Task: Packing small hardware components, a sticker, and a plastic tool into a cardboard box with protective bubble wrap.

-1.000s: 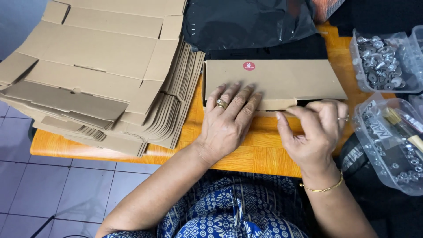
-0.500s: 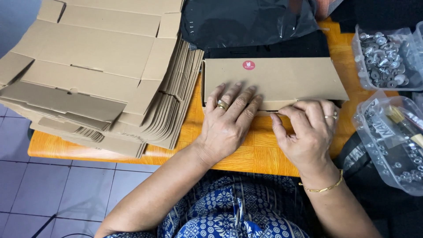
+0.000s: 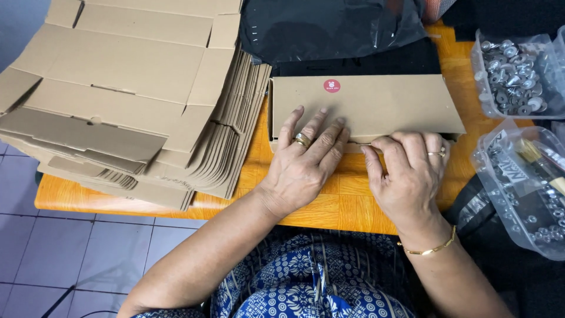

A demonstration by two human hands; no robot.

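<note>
A long brown cardboard box with a small round red sticker lies on the orange wooden table. My left hand rests flat on the near edge of its lid, fingers spread, a ring on one finger. My right hand presses its curled fingertips against the box's front edge, where the lid meets the front wall. A gold bracelet sits on the right wrist.
A tall fanned stack of flat unfolded cardboard boxes covers the table's left side. Black plastic bags lie behind the box. At the right stand two clear plastic tubs, one with several metal pieces. Tiled floor at lower left.
My right hand has slid left along the box's front edge, closer to my left hand. The left hand stays pressed on the lid.
</note>
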